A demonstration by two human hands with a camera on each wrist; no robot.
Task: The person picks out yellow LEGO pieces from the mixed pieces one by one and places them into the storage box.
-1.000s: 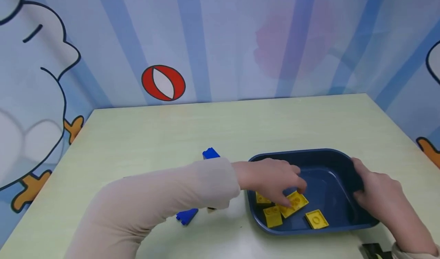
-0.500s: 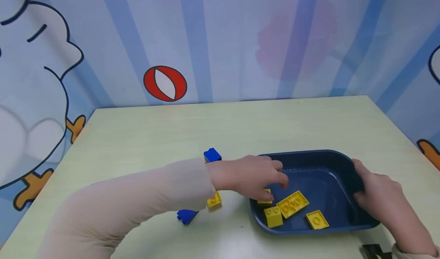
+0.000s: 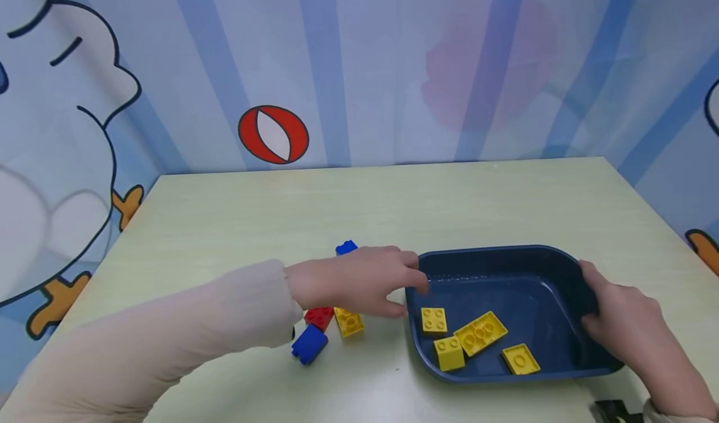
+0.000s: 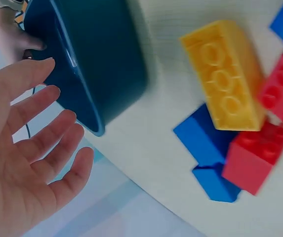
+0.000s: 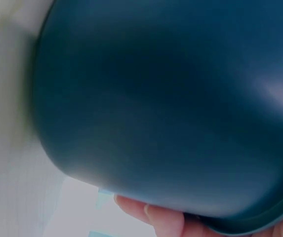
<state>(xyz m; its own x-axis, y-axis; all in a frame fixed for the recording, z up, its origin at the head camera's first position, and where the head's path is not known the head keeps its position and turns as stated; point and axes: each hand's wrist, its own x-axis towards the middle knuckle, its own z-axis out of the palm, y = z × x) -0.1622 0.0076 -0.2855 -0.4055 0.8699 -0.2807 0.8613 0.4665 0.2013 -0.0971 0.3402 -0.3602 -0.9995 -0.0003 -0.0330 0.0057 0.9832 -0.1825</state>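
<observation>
My left hand (image 3: 365,279) hovers by the left rim of a dark blue tray (image 3: 539,311), fingers loosely spread and holding nothing. In the left wrist view its palm and separated fingers (image 4: 64,185) are plain to see. The right hand (image 3: 629,317) grips the tray's right rim, thumb on the inside. Several yellow toy bricks (image 3: 480,334) lie in the tray's near left part. Left of the tray, partly hidden under my left arm, lie a yellow brick (image 4: 225,79), red bricks (image 4: 252,155) and blue bricks (image 4: 200,133).
Around the tray is a pale wooden table (image 3: 269,211). A printed wall (image 3: 382,67) with a red ball picture stands behind it. Near the right sleeve, at the front edge, lies a black object (image 3: 615,410) that I cannot identify.
My left hand has moved left, out from over the bricks in the tray to its left rim, uncovering bricks on the table. The right hand keeps its hold on the tray.
</observation>
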